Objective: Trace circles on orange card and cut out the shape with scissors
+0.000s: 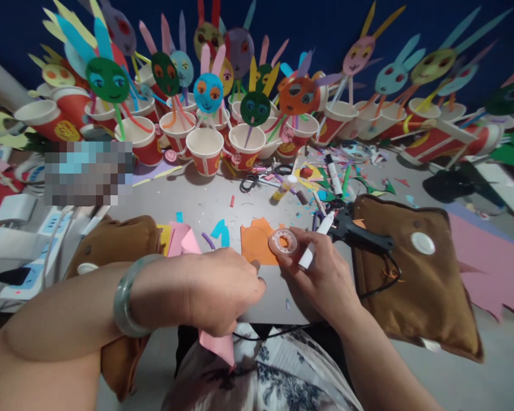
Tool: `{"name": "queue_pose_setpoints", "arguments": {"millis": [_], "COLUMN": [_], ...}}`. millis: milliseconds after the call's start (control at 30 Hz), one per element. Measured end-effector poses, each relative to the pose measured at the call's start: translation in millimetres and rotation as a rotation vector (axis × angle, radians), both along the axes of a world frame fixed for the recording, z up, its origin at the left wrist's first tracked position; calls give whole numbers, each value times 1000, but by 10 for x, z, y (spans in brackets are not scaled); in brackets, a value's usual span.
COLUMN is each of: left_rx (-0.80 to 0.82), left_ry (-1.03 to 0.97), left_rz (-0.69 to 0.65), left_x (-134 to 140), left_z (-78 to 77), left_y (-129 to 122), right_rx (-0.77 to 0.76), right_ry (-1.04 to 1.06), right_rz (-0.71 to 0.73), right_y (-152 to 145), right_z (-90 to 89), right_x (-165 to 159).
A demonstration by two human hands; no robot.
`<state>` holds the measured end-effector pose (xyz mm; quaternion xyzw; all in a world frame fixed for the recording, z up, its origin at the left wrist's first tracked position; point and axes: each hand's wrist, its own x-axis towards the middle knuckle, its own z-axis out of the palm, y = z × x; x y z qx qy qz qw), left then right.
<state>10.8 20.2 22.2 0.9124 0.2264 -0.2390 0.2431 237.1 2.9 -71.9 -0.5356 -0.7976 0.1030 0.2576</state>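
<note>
Orange paper lies near the middle of the bench's near edge, the right hand gripping a clear ring at the paper's right side along with a white marker, while the left hand has curled fingers, whether around anything I cannot tell

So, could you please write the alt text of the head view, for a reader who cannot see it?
A person's right hand holds a tape roll and a white marker over the right edge of orange paper, while the left hand curls near the paper's lower edge. Behind are red-and-white cups with colorful paper rabbit faces above them.
</note>
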Motion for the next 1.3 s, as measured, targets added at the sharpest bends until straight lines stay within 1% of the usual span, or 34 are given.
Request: {"name": "queue_pose_setpoints", "arguments": {"millis": [233, 567, 800, 933, 1033, 1133, 1300], "left_rx": [-32, -18, -4, 12, 25, 51, 86], "left_ry": [17, 5, -42, -86, -90, -116, -140], "left_rz": [8, -4, -9, -14, -20, -27, -32], "left_x": [20, 6, -23, -37, -35, -33, -62], "left_z": [50, 44, 3, -11, -15, -26, -33], "left_y": [19, 21, 25, 41, 50, 57, 68], "right_rx": [15, 3, -12, -64, -87, -60, 11], "right_ry": [-2, -3, 15, 43, 75, 74, 23], "right_rz": [10, 7, 5, 3, -41, -82, -82], "right_y": [1, 0, 10, -36, -105, -163, -207], "right_z": [-3, 5, 10, 85, 180, 257, 305], "right_x": [-8, -7, -10, 26, 101, 191, 268]}}
